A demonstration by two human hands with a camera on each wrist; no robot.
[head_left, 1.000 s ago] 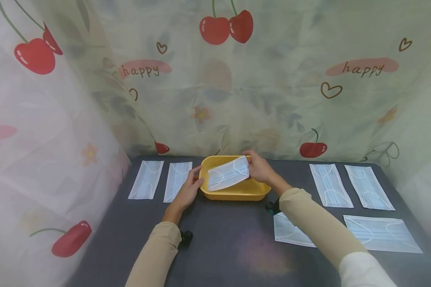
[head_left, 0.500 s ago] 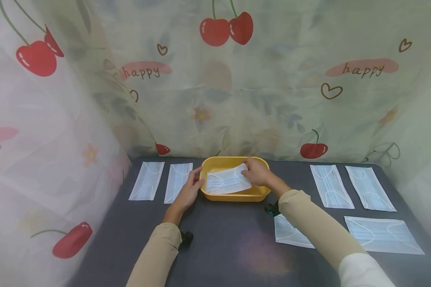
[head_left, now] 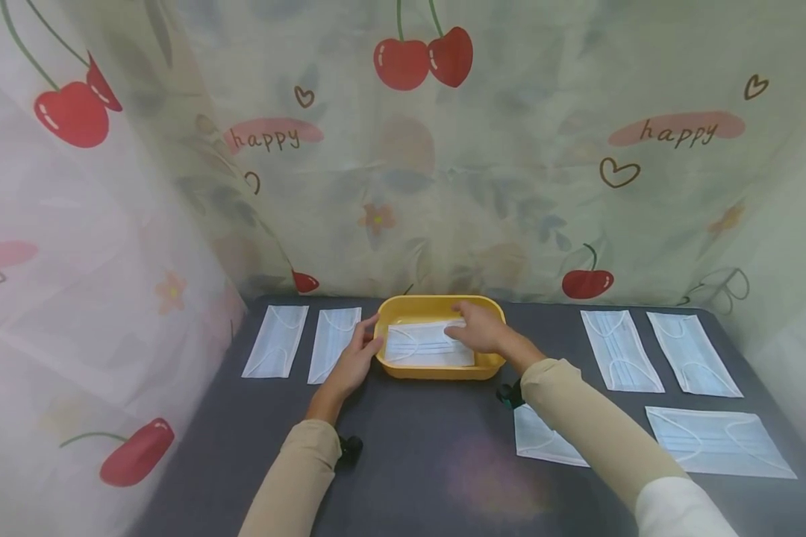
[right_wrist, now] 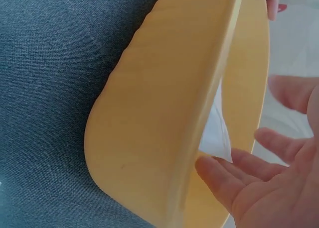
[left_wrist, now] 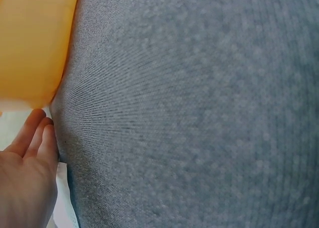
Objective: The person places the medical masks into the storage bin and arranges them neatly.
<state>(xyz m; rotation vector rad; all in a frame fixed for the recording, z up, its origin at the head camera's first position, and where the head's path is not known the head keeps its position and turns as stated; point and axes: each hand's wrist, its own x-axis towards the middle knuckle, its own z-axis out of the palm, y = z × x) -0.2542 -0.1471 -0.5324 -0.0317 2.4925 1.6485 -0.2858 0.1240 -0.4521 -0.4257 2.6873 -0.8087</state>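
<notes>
A blue-and-white face mask [head_left: 419,344] with white ear loops lies inside the yellow plastic tray [head_left: 443,371] at the back middle of the table. Over the tray's right part is my right hand [head_left: 478,328], fingers overlapping the mask's right end. In the right wrist view its thumb stands well apart from the fingers [right_wrist: 219,180], whose tips are at the mask's corner [right_wrist: 215,138]. My left hand [head_left: 354,362] is at the tray's left end, fingers extended. The left wrist view shows those fingertips right by the tray's outer wall [left_wrist: 35,49].
Two masks lie left of the tray, the nearer a mask [head_left: 332,339] partly behind my left hand. On the right are two upright-laid masks, one a mask [head_left: 621,350], and two sideways ones, including a mask [head_left: 719,441]. My right forearm [head_left: 598,418] covers part of another.
The mask has gone from tilted in my right hand's pinch to lying level in the tray. My right thumb and fingers have spread. My left hand has stayed at the tray's left end.
</notes>
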